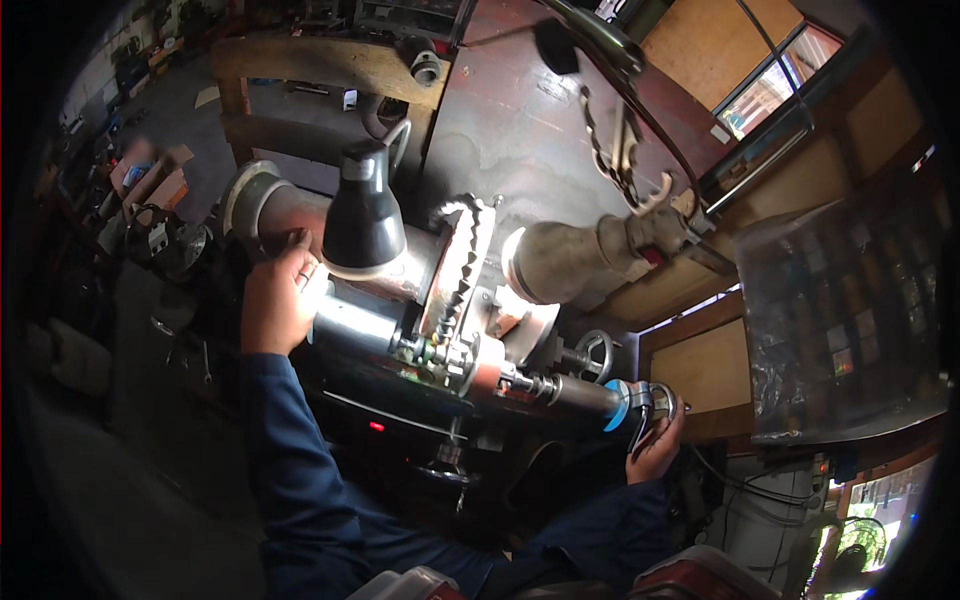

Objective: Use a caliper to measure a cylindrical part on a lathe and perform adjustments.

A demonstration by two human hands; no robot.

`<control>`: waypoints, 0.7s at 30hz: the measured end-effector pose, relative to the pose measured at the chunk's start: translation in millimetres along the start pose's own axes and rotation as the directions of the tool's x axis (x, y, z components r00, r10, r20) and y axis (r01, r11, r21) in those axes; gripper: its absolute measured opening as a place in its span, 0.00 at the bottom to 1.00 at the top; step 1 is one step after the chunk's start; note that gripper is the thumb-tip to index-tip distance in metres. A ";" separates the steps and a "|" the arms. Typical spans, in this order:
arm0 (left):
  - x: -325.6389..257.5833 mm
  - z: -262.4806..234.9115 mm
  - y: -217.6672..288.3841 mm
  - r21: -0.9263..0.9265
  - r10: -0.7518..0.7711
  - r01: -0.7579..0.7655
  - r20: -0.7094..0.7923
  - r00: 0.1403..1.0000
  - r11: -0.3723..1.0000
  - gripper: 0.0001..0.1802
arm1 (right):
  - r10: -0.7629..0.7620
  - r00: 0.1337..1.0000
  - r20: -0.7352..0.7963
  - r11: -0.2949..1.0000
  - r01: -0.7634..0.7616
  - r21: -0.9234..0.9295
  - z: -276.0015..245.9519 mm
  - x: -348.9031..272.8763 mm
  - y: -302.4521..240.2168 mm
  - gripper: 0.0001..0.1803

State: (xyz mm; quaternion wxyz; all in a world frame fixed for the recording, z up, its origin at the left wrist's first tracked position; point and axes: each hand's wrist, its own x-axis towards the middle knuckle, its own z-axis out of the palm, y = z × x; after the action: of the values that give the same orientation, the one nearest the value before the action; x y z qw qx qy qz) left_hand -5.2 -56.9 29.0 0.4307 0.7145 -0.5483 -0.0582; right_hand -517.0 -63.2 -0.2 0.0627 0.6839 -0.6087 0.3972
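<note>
Machinery (445, 365) is stretching across the centre of the head view, the single view I am following from a distance, and is lying between the left hand (277, 305) and the right hand (655, 450). The left hand is bending its fingers at the left end of a silver cylinder (355, 325), beside a black lamp (365, 215); with its palm turned away, I am not able to tell whether it is gripping or merely resting there. The right hand is curling closely around a bright metal handle (643, 399), just right of a blue ring (617, 405) on a grey barrel (580, 393). I am judging that this wide spacing is giving the person support at one end and control at the other.

The black lamp is pointing down over the cylinder and a pale, cone-shaped lamp (555, 260) is facing left, presumably for lighting the middle parts. A handwheel (597, 355) is standing behind the barrel.

At upper left, an open cardboard box (172, 185) is holding items too blurred for me to identify. At right, clear plastic (845, 330) is covering small coloured pieces; I am not making out what they are.
</note>
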 end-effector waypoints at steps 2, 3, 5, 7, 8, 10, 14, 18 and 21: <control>0.3 -3.1 2.8 -0.011 -0.028 0.028 -0.001 1.000 1.000 0.20 | -0.010 1.000 0.017 0.998 0.011 -0.055 2.1 10.6 2.2 0.20; 0.9 -3.9 2.3 -0.016 -0.057 0.057 0.008 0.998 0.998 0.20 | -0.018 1.000 0.011 0.998 0.018 -0.056 1.5 17.5 3.8 0.20; 2.0 -3.1 -0.4 -0.033 -0.031 0.031 0.002 1.000 0.999 0.19 | 0.087 0.978 0.190 0.995 -0.077 -0.056 -1.4 32.9 2.0 0.19; 2.5 -1.8 1.9 0.019 -0.004 0.005 -0.045 0.999 1.000 0.20 | 0.096 0.975 0.202 0.995 -0.087 -0.056 -1.9 49.0 5.0 0.17; 1.3 -1.7 0.2 0.038 0.016 -0.015 -0.044 0.999 0.999 0.20 | 0.132 0.945 0.301 0.990 -0.109 -0.092 -2.5 57.9 11.8 0.16; -0.5 -3.0 -1.2 0.030 0.012 -0.011 -0.043 0.999 0.999 0.20 | 0.223 0.868 0.444 0.973 -0.174 -0.150 -2.3 74.4 4.4 0.13; -1.4 -4.9 -1.8 0.034 0.022 -0.020 -0.046 0.999 0.999 0.14 | 0.354 0.604 0.715 0.907 -0.408 -0.105 16.1 98.9 48.1 0.12; 1.6 -1.2 -4.1 0.038 0.060 -0.057 -0.077 0.995 0.998 0.09 | 0.443 0.249 0.861 0.816 -0.510 -0.272 35.5 125.4 73.7 0.12; 5.8 9.4 -5.7 0.005 0.078 -0.078 -0.108 0.991 0.997 0.09 | 0.503 0.150 0.851 0.803 -0.445 -0.396 37.6 134.2 69.3 0.13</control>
State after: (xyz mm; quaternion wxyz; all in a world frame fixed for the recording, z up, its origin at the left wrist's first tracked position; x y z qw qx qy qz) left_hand -3.9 -66.7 21.6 0.4614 0.6948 -0.5517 -0.0021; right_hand -568.2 -207.1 29.9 -0.4078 0.5536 -0.7210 -0.0857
